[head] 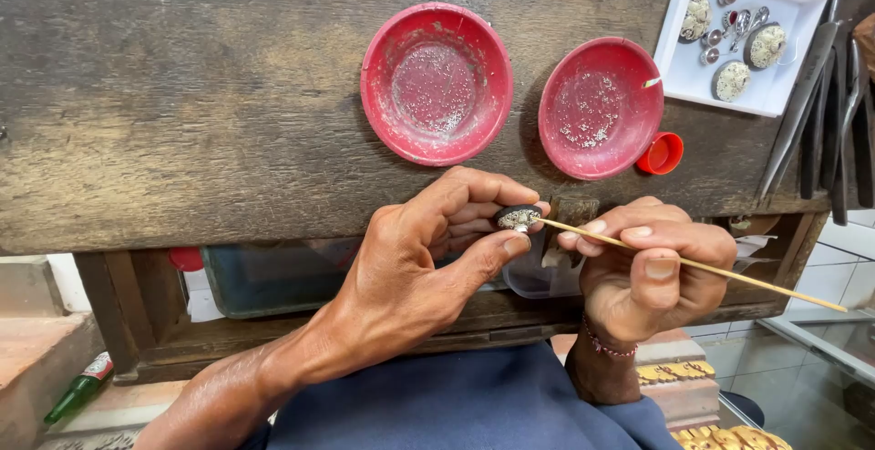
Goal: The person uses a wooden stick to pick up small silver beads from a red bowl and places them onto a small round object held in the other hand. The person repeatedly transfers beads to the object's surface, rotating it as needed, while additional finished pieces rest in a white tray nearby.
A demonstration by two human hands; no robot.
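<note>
Our left hand [410, 268] pinches a small dark setting [518, 218] between thumb and fingertips at the bench edge; our right hand [652, 268] grips a thin stick [693, 266], tip touching it.

Worn dark wooden workbench [182, 94], open shelf beneath [273, 277], white tiled floor [834, 258]

Head camera looks steeply down, close over workbench [182, 94].

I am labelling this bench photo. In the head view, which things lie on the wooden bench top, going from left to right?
Larger red dish → smaller red dish → small red cap → white tray of small ornaments → dark metal tools.
</note>
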